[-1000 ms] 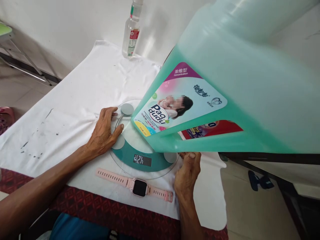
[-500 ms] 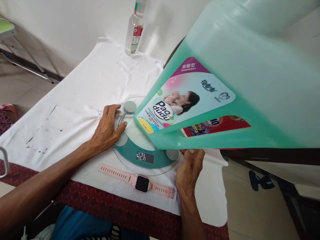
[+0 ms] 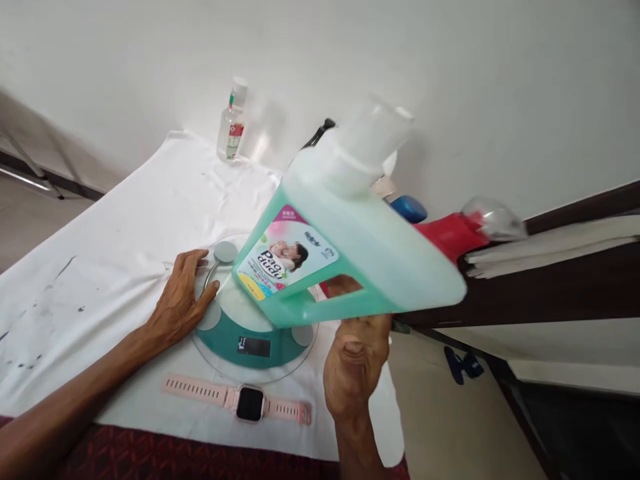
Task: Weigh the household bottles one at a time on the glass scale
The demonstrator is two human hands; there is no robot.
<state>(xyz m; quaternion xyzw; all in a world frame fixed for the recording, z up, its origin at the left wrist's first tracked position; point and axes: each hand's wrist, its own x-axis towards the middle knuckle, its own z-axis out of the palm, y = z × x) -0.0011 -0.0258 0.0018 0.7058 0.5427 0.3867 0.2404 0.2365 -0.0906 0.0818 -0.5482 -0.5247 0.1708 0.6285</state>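
A large jug of green laundry liquid (image 3: 320, 310) with a white cap leans to the right over a round glass scale (image 3: 225, 343). Its lower left end is over the middle of the scale; I cannot tell whether it touches the glass. My right hand (image 3: 357, 363) is closed around the jug's handle, its fingers showing through the handle opening. My left hand (image 3: 183, 293) lies open at the scale's left edge, thumb and fingers spread. The scale's display (image 3: 254, 347) is lit, but too small to read.
A pink-strapped watch (image 3: 250, 403) lies in front of the scale on the white cloth (image 3: 120, 267). A clear bottle (image 3: 231, 127) stands by the wall. Behind the jug are a red bottle (image 3: 450, 237) and a blue cap (image 3: 409, 209). Slippers (image 3: 463, 365) are on the floor.
My right hand has gone from beside the scale's right edge to a grip on the jug's handle. The jug appears smaller and farther off, and the view has shifted. My left hand stays at the scale.
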